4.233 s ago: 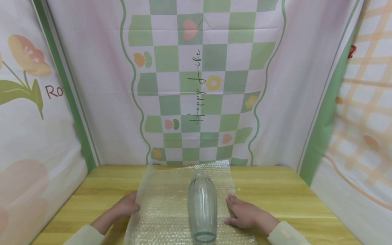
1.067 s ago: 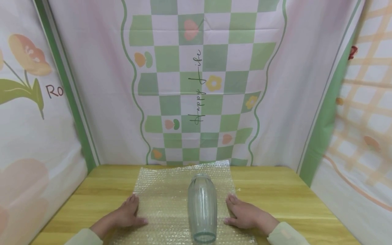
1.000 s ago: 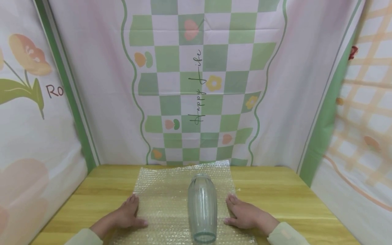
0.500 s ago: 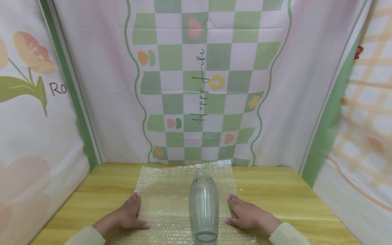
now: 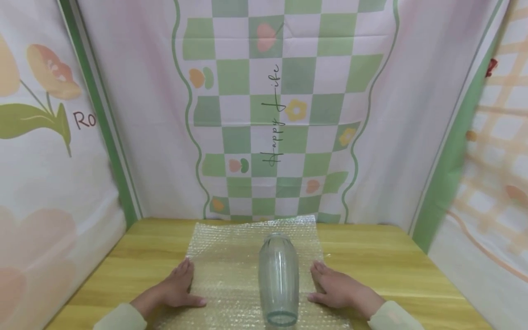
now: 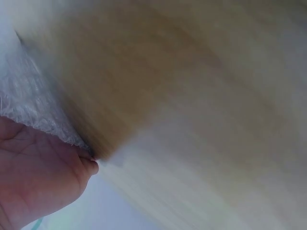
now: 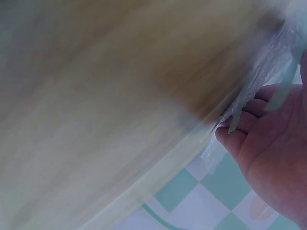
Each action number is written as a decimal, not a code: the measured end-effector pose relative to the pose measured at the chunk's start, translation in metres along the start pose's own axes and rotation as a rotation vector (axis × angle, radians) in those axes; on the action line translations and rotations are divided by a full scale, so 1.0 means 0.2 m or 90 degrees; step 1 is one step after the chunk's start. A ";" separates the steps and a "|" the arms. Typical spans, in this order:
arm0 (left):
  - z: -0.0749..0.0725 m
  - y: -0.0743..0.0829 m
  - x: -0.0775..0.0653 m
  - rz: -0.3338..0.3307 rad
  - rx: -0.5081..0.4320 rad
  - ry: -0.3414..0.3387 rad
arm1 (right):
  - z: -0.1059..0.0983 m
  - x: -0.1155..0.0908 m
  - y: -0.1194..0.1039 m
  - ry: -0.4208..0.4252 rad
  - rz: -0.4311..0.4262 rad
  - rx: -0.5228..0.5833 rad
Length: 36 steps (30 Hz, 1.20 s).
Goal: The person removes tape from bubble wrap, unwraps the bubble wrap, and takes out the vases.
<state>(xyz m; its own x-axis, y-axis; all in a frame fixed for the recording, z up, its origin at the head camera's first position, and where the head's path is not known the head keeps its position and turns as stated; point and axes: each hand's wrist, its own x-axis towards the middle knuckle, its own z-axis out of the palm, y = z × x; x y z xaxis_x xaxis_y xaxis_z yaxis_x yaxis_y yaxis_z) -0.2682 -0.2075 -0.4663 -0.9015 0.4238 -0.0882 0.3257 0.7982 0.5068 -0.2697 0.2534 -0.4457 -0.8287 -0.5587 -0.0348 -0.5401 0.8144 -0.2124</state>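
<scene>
A clear ribbed glass vase (image 5: 279, 279) lies on its side on a sheet of bubble wrap (image 5: 231, 261), its thick base towards me and its mouth away. My left hand (image 5: 177, 288) rests on the sheet's left edge, fingers straight and thumb spread inward. On the opposite edge, close to the vase but apart from it, my right hand (image 5: 336, 289) rests with its fingers extended. Bubble wrap (image 6: 33, 96) meets the left palm in the left wrist view. Pale green strips (image 7: 283, 86) cross in front of the right fingers in the right wrist view; what they are I cannot tell.
The wood-grain table (image 5: 383, 261) extends on both sides of the sheet. Behind it hangs a cloth (image 5: 270, 110) with a green check and lettering. Printed cloths (image 5: 37, 183) also hang at the left and right sides.
About four seconds ago my left hand gripped the raised left edge of the bubble wrap; now that edge lies flatter under the hand. My right hand stays put. The head view has shifted slightly.
</scene>
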 end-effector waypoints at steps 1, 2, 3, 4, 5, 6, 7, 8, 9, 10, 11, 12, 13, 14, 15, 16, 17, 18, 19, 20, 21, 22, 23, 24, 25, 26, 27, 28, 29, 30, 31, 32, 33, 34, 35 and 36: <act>0.00 0.00 0.00 -0.003 0.003 0.000 | 0.00 0.00 0.00 0.003 0.001 0.001; 0.01 -0.01 0.01 -0.004 0.006 0.000 | 0.00 0.00 0.00 0.006 0.002 0.002; 0.01 -0.01 0.01 -0.004 0.002 0.009 | -0.01 -0.01 0.00 0.009 0.002 0.004; 0.01 -0.02 0.02 -0.008 0.007 0.008 | -0.01 -0.01 0.00 0.012 0.002 0.005; 0.02 -0.02 0.02 -0.009 0.005 0.012 | -0.01 -0.01 0.00 0.015 0.001 0.003; 0.02 -0.03 0.02 -0.012 0.010 0.012 | -0.01 -0.01 0.00 0.019 0.000 0.000; 0.02 -0.03 0.03 -0.014 0.007 0.015 | -0.01 -0.01 0.00 0.023 -0.002 -0.001; 0.02 -0.03 0.03 -0.014 0.007 0.016 | -0.01 -0.01 0.01 0.027 -0.004 -0.003; 0.02 -0.02 0.02 -0.016 0.006 0.015 | -0.01 0.00 0.01 0.032 -0.005 -0.006; 0.01 -0.02 0.02 -0.017 0.003 0.015 | -0.01 0.00 0.01 0.036 -0.005 -0.009; 0.01 -0.01 0.01 -0.017 -0.002 0.013 | -0.01 0.00 0.01 0.039 -0.005 -0.012; 0.00 0.00 0.01 -0.017 -0.003 0.006 | -0.01 0.00 0.01 0.042 -0.004 -0.013; 0.00 0.01 0.00 -0.017 -0.007 0.005 | -0.01 0.00 0.01 0.044 -0.003 -0.013; -0.01 0.02 0.00 -0.017 -0.009 0.003 | -0.01 0.00 0.01 0.045 -0.001 -0.012; -0.02 0.03 -0.01 -0.018 -0.011 0.004 | -0.01 0.01 0.01 0.045 0.000 -0.011; -0.02 0.04 -0.01 -0.017 -0.012 0.005 | -0.01 0.01 0.02 0.043 0.002 -0.010; -0.02 0.04 -0.01 -0.018 -0.009 0.004 | -0.01 0.01 0.02 0.042 0.003 -0.009; -0.03 0.05 -0.01 -0.017 -0.007 0.006 | -0.01 0.01 0.02 0.041 0.004 -0.006; -0.02 0.05 -0.01 -0.016 -0.008 0.007 | -0.01 0.00 0.02 0.041 0.003 -0.004; -0.02 0.04 -0.01 -0.016 -0.008 0.008 | -0.01 0.00 0.02 0.040 0.004 -0.001; -0.02 0.04 -0.01 -0.013 -0.010 0.010 | -0.01 0.00 0.01 0.040 0.006 0.004; -0.01 0.03 0.00 -0.013 -0.007 0.010 | -0.02 0.00 0.01 0.041 0.006 0.005; -0.01 0.02 0.00 -0.014 -0.004 0.010 | -0.02 0.00 0.01 0.044 0.007 0.010; 0.00 0.01 0.01 -0.015 0.000 0.011 | -0.02 -0.01 0.01 0.047 0.007 0.012; 0.01 -0.01 0.02 -0.015 0.001 0.013 | -0.03 -0.01 0.01 0.050 0.007 0.017; 0.02 -0.02 0.02 -0.018 0.003 0.020 | -0.03 -0.01 0.01 0.055 0.006 0.020; 0.02 -0.03 0.03 -0.018 0.005 0.021 | -0.03 0.00 0.01 0.061 0.003 0.021; 0.03 -0.04 0.03 -0.020 0.008 0.020 | -0.04 0.00 0.01 0.067 0.004 0.023; 0.03 -0.04 0.03 -0.018 0.001 0.021 | -0.04 0.00 0.01 0.074 0.004 0.029; 0.03 -0.04 0.03 -0.017 -0.005 0.020 | -0.05 0.00 0.01 0.078 0.003 0.030; 0.02 -0.03 0.03 -0.016 -0.006 0.014 | -0.05 0.00 0.02 0.083 0.003 0.037; 0.01 -0.03 0.02 -0.015 -0.006 0.006 | -0.06 0.01 0.02 0.087 0.003 0.041; 0.01 -0.01 0.02 -0.015 -0.010 0.003 | -0.07 0.01 0.02 0.092 0.004 0.047; 0.00 0.00 0.01 -0.016 -0.011 0.001 | -0.07 0.01 0.02 0.097 0.005 0.053; -0.01 0.02 0.01 -0.018 -0.009 -0.001 | -0.08 0.02 0.02 0.101 0.003 0.058; -0.02 0.03 0.00 -0.023 -0.004 -0.003 | -0.09 0.02 0.01 0.106 0.002 0.066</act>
<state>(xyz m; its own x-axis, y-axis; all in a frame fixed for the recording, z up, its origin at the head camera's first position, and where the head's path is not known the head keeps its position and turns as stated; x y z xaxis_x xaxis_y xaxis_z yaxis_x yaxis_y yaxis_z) -0.2678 -0.2045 -0.4600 -0.9112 0.3968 -0.1105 0.2914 0.8105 0.5081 -0.2772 0.2563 -0.4287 -0.8480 -0.5151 0.1248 -0.5264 0.7911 -0.3116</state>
